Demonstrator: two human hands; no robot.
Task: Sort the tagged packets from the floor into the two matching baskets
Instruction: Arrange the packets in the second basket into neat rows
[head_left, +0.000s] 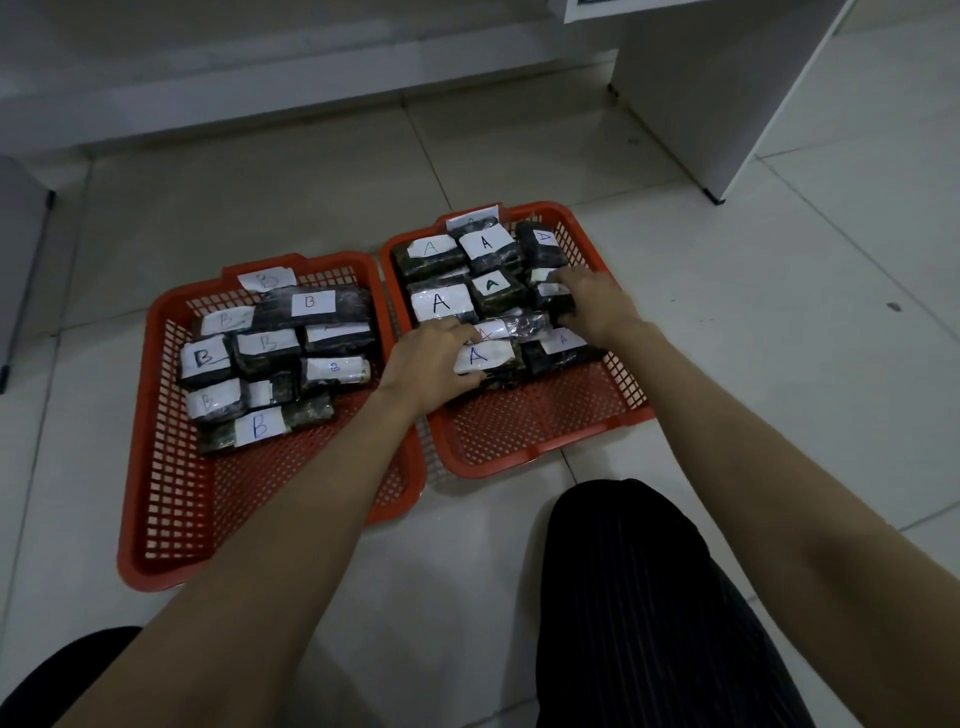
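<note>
Two red perforated plastic baskets are set side by side on the pale tiled floor (779, 322), their inner rims almost touching at frame centre. The left basket (156, 519) is filled with dark film-wrapped packets tagged B (260, 425) in its upper half; its lower half is bare mesh. In the right basket (545, 436), an A-tagged packet (480, 358) is gripped by the left hand (434, 358) with curled fingers, while a smaller dark packet (553, 297) is clasped by the right hand (597, 304). Bare mesh is left along the near rim.
</note>
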